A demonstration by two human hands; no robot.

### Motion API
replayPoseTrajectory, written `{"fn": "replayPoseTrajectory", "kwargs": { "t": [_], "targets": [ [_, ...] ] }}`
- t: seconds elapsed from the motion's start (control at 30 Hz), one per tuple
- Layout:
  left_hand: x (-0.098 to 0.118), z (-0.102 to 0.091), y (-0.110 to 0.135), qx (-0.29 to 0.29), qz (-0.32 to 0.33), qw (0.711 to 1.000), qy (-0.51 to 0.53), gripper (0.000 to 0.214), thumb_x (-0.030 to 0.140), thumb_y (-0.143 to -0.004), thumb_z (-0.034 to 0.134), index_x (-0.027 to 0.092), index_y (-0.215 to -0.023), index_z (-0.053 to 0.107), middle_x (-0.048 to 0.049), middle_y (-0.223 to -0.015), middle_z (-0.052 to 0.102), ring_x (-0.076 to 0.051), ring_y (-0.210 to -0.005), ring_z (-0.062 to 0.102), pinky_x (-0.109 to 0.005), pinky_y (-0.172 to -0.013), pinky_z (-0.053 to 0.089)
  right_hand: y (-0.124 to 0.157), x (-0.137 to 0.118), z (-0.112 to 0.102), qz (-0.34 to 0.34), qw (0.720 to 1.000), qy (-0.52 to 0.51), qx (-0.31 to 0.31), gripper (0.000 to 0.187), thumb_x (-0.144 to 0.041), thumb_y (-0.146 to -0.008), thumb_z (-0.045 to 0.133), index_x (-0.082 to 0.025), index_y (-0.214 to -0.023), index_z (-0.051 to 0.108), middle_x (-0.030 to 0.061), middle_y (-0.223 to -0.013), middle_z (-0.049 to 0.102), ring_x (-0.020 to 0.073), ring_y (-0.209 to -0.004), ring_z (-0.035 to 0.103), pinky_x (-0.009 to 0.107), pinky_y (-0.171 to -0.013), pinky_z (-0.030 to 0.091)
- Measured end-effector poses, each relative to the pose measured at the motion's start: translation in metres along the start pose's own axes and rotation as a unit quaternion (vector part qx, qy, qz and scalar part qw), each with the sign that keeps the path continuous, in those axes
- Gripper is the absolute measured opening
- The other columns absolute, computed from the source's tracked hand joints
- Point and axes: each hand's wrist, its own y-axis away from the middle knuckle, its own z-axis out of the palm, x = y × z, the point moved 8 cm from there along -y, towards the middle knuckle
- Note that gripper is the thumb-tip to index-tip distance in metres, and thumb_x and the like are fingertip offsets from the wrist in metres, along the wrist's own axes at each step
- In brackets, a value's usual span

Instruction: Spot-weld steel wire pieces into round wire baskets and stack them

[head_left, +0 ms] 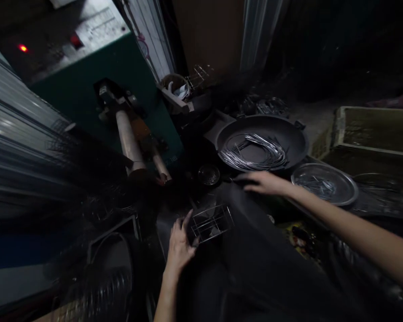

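My left hand (180, 243) grips the left edge of a small wire rack (212, 223), thumb and fingers on its frame. The rack is a grid of thin metal rods, held low in front of me over dark cloth. My right hand (264, 182) reaches in from the right, just below a large round pan (298, 152). Its fingers are stretched out to the left and look apart; shadow hides the tips. A loose ring of bent metal wires (272, 152) lies in that pan. Below the pan's left side is a small round dish (208, 174) with shiny bits.
A green machine (144, 85) with two protruding rods (129, 138) stands at the left, its red lamp (23, 48) lit. A shallow metal bowl (347, 183) holds short wire pieces at the right, near a plastic crate (339, 127). Wire pieces surround a round container (129, 250) at lower left.
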Motion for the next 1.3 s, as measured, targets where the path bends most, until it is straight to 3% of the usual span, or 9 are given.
{"fn": "replayPoseTrajectory", "kwargs": {
  "t": [0.13, 0.27, 0.43, 0.6, 0.8, 0.97, 1.1, 1.2, 1.3],
  "targets": [
    [0.015, -0.003, -0.007, -0.047, 0.009, 0.997, -0.057, 0.084, 0.017, -0.071, 0.057, 0.031, -0.147, 0.026, -0.0115, -0.125, 0.045, -0.032, -0.118, 0.047, -0.051, -0.102, 0.037, -0.056, 0.072, -0.062, 0.189, 0.949, 0.253, 0.018, 0.016, -0.013, -0.068, 0.071, -0.011, -0.084, 0.07, 0.0188, -0.097, 0.067, 0.027, -0.091, 0.062, 0.034, -0.081, 0.043],
    [0.02, 0.003, -0.01, -0.065, 0.002, 0.994, -0.091, 0.084, 0.018, -0.071, 0.058, 0.033, -0.147, 0.026, -0.0119, -0.121, 0.047, -0.032, -0.112, 0.049, -0.053, -0.099, 0.036, -0.074, 0.096, -0.063, 0.224, 0.945, 0.237, -0.024, 0.025, 0.004, -0.051, 0.076, -0.015, -0.058, 0.06, 0.0065, -0.062, 0.059, 0.0164, -0.059, 0.051, 0.028, -0.062, 0.034],
    [0.019, 0.003, -0.002, -0.03, 0.034, 0.999, -0.017, 0.08, 0.032, -0.077, 0.063, 0.028, -0.148, 0.025, -0.0137, -0.137, 0.039, -0.033, -0.126, 0.04, -0.056, -0.106, 0.031, -0.069, 0.091, -0.065, 0.217, 0.965, 0.149, 0.009, 0.036, 0.012, -0.056, 0.069, -0.017, -0.047, 0.049, -0.0058, -0.045, 0.037, 0.0089, -0.048, 0.028, 0.028, -0.059, 0.023],
    [0.018, -0.023, 0.007, 0.004, 0.027, 0.994, 0.109, 0.074, 0.045, -0.076, 0.067, 0.027, -0.141, 0.037, -0.0135, -0.141, 0.04, -0.033, -0.13, 0.04, -0.055, -0.106, 0.036, -0.064, 0.081, -0.096, 0.229, 0.958, 0.012, 0.174, 0.032, -0.001, -0.07, 0.069, -0.019, -0.059, 0.045, -0.0066, -0.05, 0.036, 0.0084, -0.05, 0.028, 0.027, -0.06, 0.024],
    [0.079, -0.047, -0.045, 0.017, 0.055, 0.961, 0.27, 0.049, 0.04, -0.088, 0.056, 0.026, -0.134, 0.047, -0.0075, -0.125, 0.059, -0.023, -0.118, 0.055, -0.04, -0.103, 0.042, -0.064, 0.055, -0.137, 0.268, 0.848, -0.226, 0.398, 0.025, -0.016, -0.096, 0.031, -0.021, -0.072, 0.036, -0.0072, -0.056, 0.037, 0.006, -0.047, 0.035, 0.022, -0.054, 0.032],
    [0.136, -0.037, -0.094, 0.017, 0.125, 0.939, 0.321, 0.039, 0.036, -0.093, 0.047, 0.021, -0.129, 0.053, -0.0076, -0.122, 0.062, -0.019, -0.115, 0.057, -0.036, -0.103, 0.042, -0.056, 0.008, -0.167, 0.23, 0.77, -0.39, 0.449, 0.037, 0.0, -0.094, 0.015, -0.021, -0.066, 0.023, -0.0094, -0.052, 0.028, 0.0024, -0.041, 0.024, 0.013, -0.048, 0.028],
    [0.169, -0.027, -0.115, 0.053, 0.181, 0.936, 0.299, 0.044, 0.034, -0.091, 0.051, 0.019, -0.133, 0.049, -0.0102, -0.136, 0.052, -0.022, -0.129, 0.045, -0.039, -0.111, 0.032, -0.043, -0.052, -0.149, 0.202, 0.757, -0.486, 0.387, 0.039, 0.009, -0.089, 0.019, -0.017, -0.061, 0.027, -0.0082, -0.051, 0.029, 0.0003, -0.04, 0.021, 0.009, -0.045, 0.026],
    [0.182, -0.018, -0.119, 0.014, 0.183, 0.931, 0.316, 0.036, 0.037, -0.091, 0.051, 0.018, -0.12, 0.059, -0.0082, -0.113, 0.063, -0.022, -0.113, 0.055, -0.036, -0.101, 0.041, -0.042, -0.094, -0.113, 0.14, 0.742, -0.585, 0.297, 0.041, 0.011, -0.089, 0.017, -0.016, -0.061, 0.031, -0.0076, -0.052, 0.031, -0.0013, -0.038, 0.022, 0.006, -0.045, 0.027],
    [0.172, -0.023, -0.119, 0.014, 0.122, 0.905, 0.408, 0.033, 0.042, -0.094, 0.044, 0.018, -0.099, 0.066, -0.0011, -0.076, 0.059, -0.013, -0.075, 0.058, -0.025, -0.076, 0.047, -0.042, -0.109, -0.062, 0.105, 0.814, -0.535, 0.199, 0.041, -0.007, -0.098, 0.02, -0.017, -0.066, 0.044, -0.005, -0.055, 0.042, 0.0017, -0.045, 0.04, 0.011, -0.053, 0.04]
  ]
}}
